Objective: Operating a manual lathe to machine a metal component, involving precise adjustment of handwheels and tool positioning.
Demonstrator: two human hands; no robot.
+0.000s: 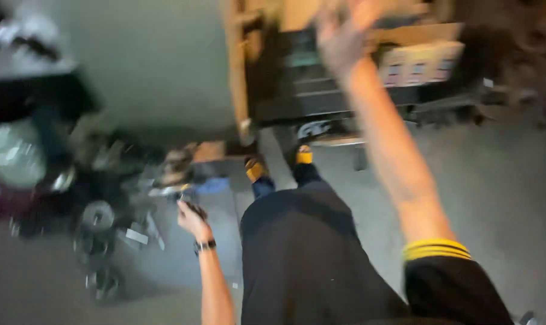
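Head view, heavy motion blur, person standing and looking down at a grey concrete floor (164, 78).

Left hand (190, 218): low at the side, wristwatch (205, 245) on the wrist, fingers closed around a small dark object (193, 207). Too blurred to name; looks like a short tool or part, end sticking out past the fingers.

Right hand (340, 37): raised high, arm outstretched, fingers spread and loose, gripping nothing. It sits over or just in front of the dark stacked cases (297, 84) beside a wooden frame (237, 66). Contact or not: can't tell, blur too strong.

Dark object handling, my guess: small, rigid, light, one-hand grip is enough; hold mid-body as it is now. Surface and fragility unreadable.

Around: pile of dark gear on the floor to the left, with round black discs (97, 215) near the left hand, maybe weight plates or wheels. Pale bag (11, 153) further left. Light boxes (420, 60) on top of the dark cases at right. Yellow-and-black shoes (303, 155) at centre; black shirt, yellow-striped sleeve (436, 248).
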